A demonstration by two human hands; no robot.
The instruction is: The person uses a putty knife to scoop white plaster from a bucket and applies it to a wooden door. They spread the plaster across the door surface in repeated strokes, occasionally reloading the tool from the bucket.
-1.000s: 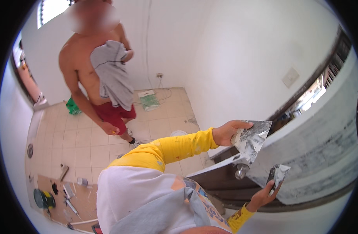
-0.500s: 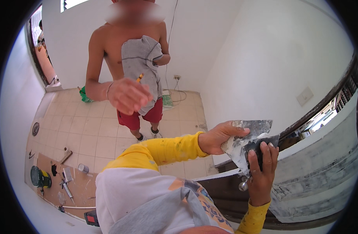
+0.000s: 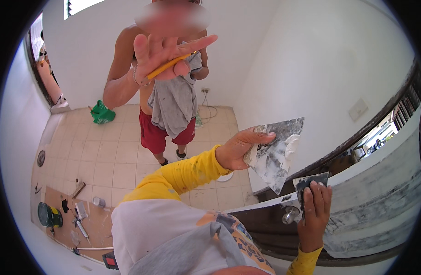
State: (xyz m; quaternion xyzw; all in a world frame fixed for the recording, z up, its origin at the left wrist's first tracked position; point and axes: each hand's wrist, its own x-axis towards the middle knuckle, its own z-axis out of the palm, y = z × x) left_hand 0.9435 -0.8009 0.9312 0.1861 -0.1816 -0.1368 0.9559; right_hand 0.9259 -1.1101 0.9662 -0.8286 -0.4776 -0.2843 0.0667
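Note:
My left hand (image 3: 240, 149) grips a flat metal plate (image 3: 284, 133) with white putty smeared over it, my thumb on top. Lower and to the right, my right hand (image 3: 316, 206) holds a dark, flat putty scraper (image 3: 306, 181), its fingers pressed on the blade's face. A small gap separates the scraper from the plate. Beside my right hand is a round door knob (image 3: 291, 214) on a dark brown door (image 3: 265, 229). The pale panel (image 3: 371, 215) to the right has grey, streaky patches.
A co-worker in red shorts (image 3: 167, 137) stands in front, a raised hand (image 3: 164, 57) carrying a yellow pencil, a grey cloth (image 3: 176, 101) hanging from the other arm. At lower left, a dark bucket (image 3: 50, 214) and caulking gun (image 3: 82, 229) lie on brown board (image 3: 98, 229). A green bag (image 3: 102, 112) sits behind.
My hands have parted: the plate moved up and left, away from the scraper, which dropped slightly. The co-worker's hand with the pencil has risen, its fingers spread.

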